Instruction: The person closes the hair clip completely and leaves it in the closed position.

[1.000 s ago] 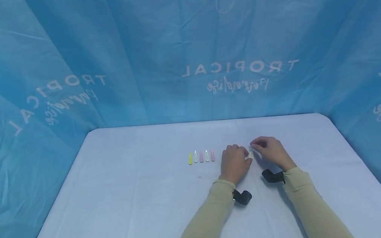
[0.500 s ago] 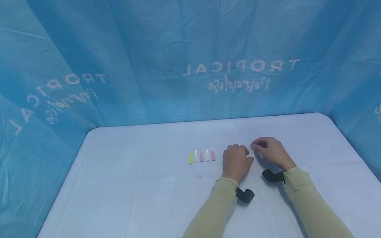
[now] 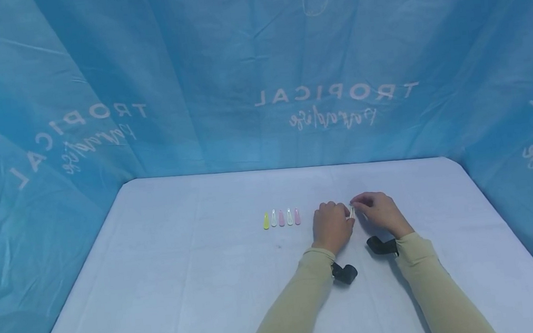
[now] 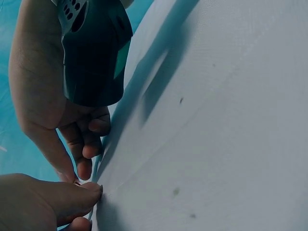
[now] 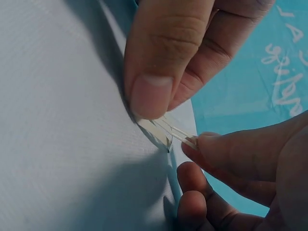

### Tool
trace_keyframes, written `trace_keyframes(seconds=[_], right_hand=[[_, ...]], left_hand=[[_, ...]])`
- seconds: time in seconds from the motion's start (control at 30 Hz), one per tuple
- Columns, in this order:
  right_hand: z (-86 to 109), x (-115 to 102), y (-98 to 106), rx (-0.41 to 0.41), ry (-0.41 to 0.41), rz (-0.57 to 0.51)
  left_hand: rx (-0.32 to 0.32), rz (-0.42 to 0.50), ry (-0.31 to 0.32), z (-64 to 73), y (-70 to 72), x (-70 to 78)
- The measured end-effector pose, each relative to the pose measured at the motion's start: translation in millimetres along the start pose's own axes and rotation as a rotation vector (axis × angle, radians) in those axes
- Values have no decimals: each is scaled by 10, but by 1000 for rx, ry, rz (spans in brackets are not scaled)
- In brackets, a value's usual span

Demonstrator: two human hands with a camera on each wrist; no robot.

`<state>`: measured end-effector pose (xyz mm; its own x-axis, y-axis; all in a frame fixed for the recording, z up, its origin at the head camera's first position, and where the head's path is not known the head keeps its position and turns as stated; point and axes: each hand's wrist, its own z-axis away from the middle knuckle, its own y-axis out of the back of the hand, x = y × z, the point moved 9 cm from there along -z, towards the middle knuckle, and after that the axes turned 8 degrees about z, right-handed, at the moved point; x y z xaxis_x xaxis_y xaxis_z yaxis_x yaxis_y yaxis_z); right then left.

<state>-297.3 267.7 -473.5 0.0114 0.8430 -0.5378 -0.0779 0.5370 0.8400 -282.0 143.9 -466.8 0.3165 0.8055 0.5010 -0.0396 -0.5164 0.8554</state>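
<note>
Both hands meet over a whitish snap hair clip, right of the table's middle in the head view. My left hand pinches its left part between thumb and finger. My right hand pinches the narrow tip between thumb and forefinger, its other fingers curled below, as the right wrist view shows. Between the two grips the clip looks spread, with thin bars standing apart from a flat white piece. Left of my left hand lies a row of snap clips: yellow, white, pink, white and pink.
A white cloth covers the table. Blue curtains with mirrored lettering hang behind it and at both sides. Black wrist cameras stick out from both forearms, close to the tabletop.
My left hand and forearm have shifted slightly to the right, nearer my right hand. My right hand stays almost still, and the row of clips is unchanged.
</note>
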Motion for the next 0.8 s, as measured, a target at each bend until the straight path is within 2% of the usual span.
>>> trace_keyframes(seconds=[0.5,0.8], right_hand=[[4,3,-34,-53,-7,25],[4,-50,-36,-75,57,4]], left_hand=[[4,9,1,11,-23,-11],[5,7,-3,15,6,-30]])
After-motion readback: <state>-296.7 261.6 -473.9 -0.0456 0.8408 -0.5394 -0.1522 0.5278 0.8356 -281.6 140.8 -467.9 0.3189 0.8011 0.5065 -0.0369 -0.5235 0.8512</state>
